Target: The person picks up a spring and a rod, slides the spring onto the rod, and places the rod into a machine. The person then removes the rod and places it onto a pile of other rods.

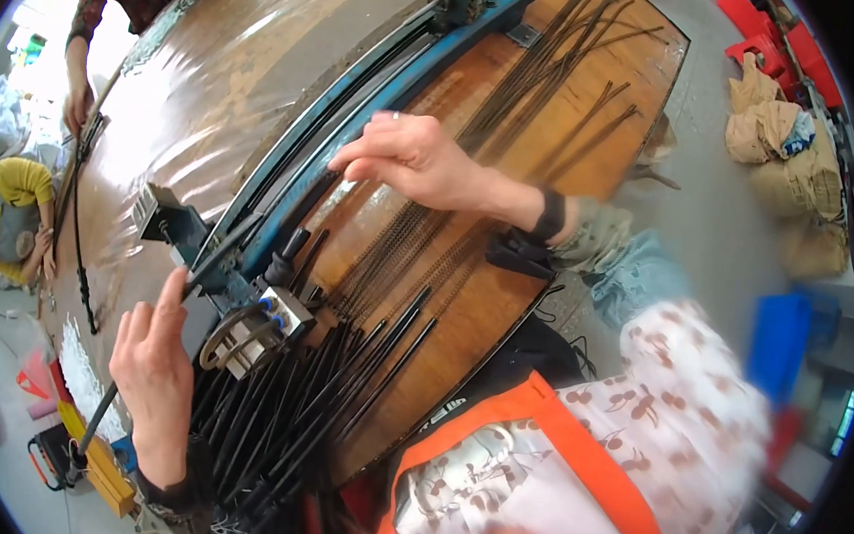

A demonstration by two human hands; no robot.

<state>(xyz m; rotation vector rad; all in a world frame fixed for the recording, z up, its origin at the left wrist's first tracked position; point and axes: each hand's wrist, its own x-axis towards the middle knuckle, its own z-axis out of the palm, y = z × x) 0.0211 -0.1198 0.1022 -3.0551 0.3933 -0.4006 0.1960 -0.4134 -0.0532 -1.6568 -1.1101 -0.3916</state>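
Observation:
A long blue rail fixture point(374, 100) lies diagonally across the table, with a metal clamp block point(257, 336) at its near end. My left hand point(155, 374) is beside that end, its fingers closed around a black cable point(102, 408) that passes behind the hand toward the clamp. The index finger points up along the cable. Over the middle of the rail is my right hand point(419, 162), thumb and fingers pinched together. Whatever lies between those fingertips is too small to make out. Below the clamp, many black sheathed cables point(308, 407) lie in a bundle.
Thin dark cables point(551, 56) are spread over the wooden tabletop point(470, 309). A co-worker in yellow point(25, 198) is at the far left; another person's hand point(78, 104) touches a cable at the far edge. Red bins point(756, 50) and sacks point(772, 129) stand at right.

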